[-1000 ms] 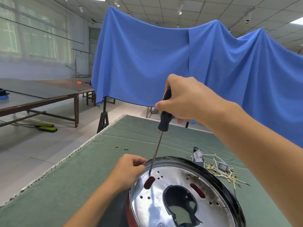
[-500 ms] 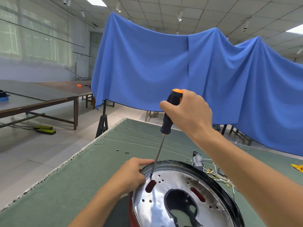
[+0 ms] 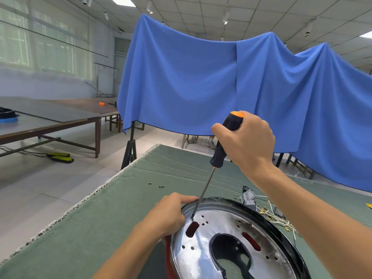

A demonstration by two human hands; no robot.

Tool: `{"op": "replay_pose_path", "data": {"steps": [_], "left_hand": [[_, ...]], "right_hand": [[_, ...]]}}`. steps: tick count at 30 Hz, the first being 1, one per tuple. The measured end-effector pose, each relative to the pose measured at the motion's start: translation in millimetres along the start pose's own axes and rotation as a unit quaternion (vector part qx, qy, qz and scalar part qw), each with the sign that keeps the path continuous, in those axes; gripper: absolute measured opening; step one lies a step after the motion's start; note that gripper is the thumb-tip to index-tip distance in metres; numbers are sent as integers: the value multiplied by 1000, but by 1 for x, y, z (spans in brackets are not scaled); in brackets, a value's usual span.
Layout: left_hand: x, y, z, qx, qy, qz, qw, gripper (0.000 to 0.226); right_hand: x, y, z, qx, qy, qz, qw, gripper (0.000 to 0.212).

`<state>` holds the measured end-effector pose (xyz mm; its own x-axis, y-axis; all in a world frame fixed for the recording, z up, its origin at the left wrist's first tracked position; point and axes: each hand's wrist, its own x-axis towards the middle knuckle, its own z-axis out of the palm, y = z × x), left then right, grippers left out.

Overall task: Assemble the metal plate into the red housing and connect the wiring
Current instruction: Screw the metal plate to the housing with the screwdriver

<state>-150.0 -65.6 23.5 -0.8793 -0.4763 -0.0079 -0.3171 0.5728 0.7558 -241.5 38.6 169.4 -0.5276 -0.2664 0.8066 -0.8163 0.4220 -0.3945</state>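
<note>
A shiny round metal plate (image 3: 225, 224) with several holes, slots and a large central opening lies in the red housing (image 3: 168, 256), whose red wall shows only at the plate's left edge. My right hand (image 3: 247, 139) grips the black and orange handle of a screwdriver (image 3: 218, 153); its shaft slants down and its tip rests on the plate's far-left rim area beside a red slot. My left hand (image 3: 171, 214) holds the housing's rim at the far left, thumb stretched along the edge by the shaft. A bundle of white wires with brass terminals (image 3: 275, 215) lies to the right.
Green cloth covers the table (image 3: 100, 218). A few small screws (image 3: 159, 185) lie on it beyond my left hand. Small grey parts (image 3: 249, 197) sit behind the plate. The table's frayed left edge (image 3: 84, 200) drops to the floor. A blue cloth (image 3: 201, 81) hangs behind.
My right hand has turned on the screwdriver handle, so the orange cap now shows. The tip stays at the same spot on the plate. The camera view has shifted slightly.
</note>
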Motion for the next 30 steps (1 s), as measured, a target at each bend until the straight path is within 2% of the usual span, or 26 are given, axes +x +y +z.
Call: {"op": "replay_pose_path", "data": {"steps": [13, 18, 23, 27, 30], "left_hand": [[3, -3, 2, -1, 6, -10, 1000, 67], [3, -4, 1, -12, 5, -10, 1000, 65], [4, -6, 4, 23, 26, -20, 999, 66], [5, -3, 8, 51, 39, -9, 998, 66], [5, -3, 8, 56, 35, -8, 998, 65]], "right_hand": [[13, 0, 18, 23, 9, 32, 999, 26], [26, -6, 33, 24, -34, 41, 998, 24], [31, -17, 38, 17, -86, 0, 996, 25], [15, -21, 24, 18, -59, -57, 997, 22], [20, -25, 5, 48, 10, -40, 998, 25]]}}
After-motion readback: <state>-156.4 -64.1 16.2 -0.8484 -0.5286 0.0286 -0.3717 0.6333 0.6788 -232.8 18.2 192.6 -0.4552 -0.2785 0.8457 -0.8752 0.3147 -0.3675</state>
